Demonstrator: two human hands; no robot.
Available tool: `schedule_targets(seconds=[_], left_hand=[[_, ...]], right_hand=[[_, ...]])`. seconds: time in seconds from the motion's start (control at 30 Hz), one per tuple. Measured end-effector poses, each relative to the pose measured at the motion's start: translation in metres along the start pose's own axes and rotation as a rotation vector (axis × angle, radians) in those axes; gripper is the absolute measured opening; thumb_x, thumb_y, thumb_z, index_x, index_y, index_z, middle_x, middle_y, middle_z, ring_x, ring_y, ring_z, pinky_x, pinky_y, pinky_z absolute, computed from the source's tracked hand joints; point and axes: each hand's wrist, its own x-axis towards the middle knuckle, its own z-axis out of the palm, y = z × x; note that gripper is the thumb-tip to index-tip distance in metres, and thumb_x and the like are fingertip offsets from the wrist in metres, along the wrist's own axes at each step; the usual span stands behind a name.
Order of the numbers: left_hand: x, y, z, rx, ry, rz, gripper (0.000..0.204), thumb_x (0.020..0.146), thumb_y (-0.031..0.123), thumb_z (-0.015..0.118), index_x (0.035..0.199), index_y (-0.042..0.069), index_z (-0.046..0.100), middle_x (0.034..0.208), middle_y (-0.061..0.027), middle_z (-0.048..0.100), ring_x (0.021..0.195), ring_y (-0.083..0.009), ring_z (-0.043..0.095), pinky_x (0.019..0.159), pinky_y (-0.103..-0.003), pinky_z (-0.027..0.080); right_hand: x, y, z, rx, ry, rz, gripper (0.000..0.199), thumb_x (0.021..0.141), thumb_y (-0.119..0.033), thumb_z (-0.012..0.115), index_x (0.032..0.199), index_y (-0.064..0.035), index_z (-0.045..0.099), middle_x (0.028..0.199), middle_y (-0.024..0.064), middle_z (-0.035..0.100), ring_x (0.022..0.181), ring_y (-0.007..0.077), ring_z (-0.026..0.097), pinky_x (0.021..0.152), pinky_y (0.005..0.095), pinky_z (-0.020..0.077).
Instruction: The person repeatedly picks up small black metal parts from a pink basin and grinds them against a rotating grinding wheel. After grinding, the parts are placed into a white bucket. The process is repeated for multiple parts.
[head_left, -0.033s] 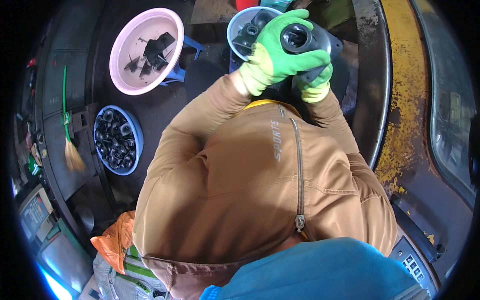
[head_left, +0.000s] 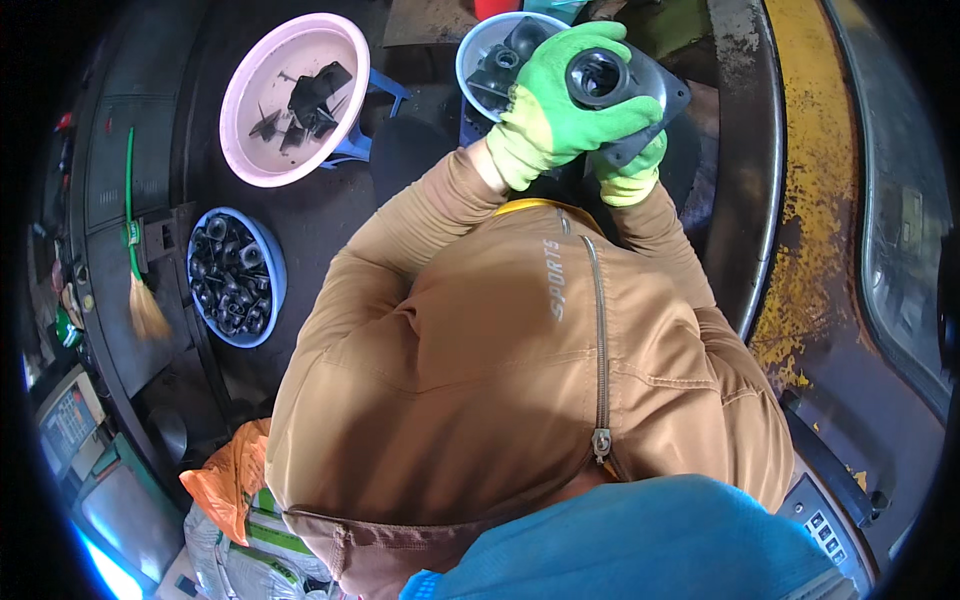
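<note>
A black plastic part [head_left: 652, 88] with a round collar opening and a flat, holed flange is held up at the top of the view. Over its near side and around the collar wraps my left hand [head_left: 550, 105], in a green and yellow glove, fingers closed on it. Beneath the flange my right hand [head_left: 632, 176], gloved the same way, presses against the part; its fingers are mostly hidden behind it. Just beyond my left hand stands a light blue basin [head_left: 466, 62] with several similar black parts [head_left: 497, 68] inside.
A pink basin [head_left: 238, 120] with dark scraps rests on a blue stool [head_left: 385, 90]. Another blue basin [head_left: 279, 285], full of black parts, stands left. A yellow, worn machine panel [head_left: 810, 200] runs along the right. A green-handled broom [head_left: 130, 220] leans at the left.
The black part has tilted slightly in my hands, so its flange shows a little more and the collar opening looks clearer. Both hands keep hold of it.
</note>
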Motion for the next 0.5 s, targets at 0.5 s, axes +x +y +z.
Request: schedule_targets(seconds=[0.5], left_hand=[[0.015,-0.003,-0.031,-0.131,-0.628,0.306,0.042,0.067,0.014,0.08,0.104,0.007,0.06,0.12,-0.0115,0.06,0.108,-0.0265,0.057,0.092,-0.038,0.046]], right_hand=[[0.021,0.0,-0.046,0.507,-0.566,0.163,0.053,0.081,-0.018,0.069,0.129,-0.0092,0.049,0.123,0.0091,0.056,0.114,0.0205,0.054,0.095,0.0328,0.0459]])
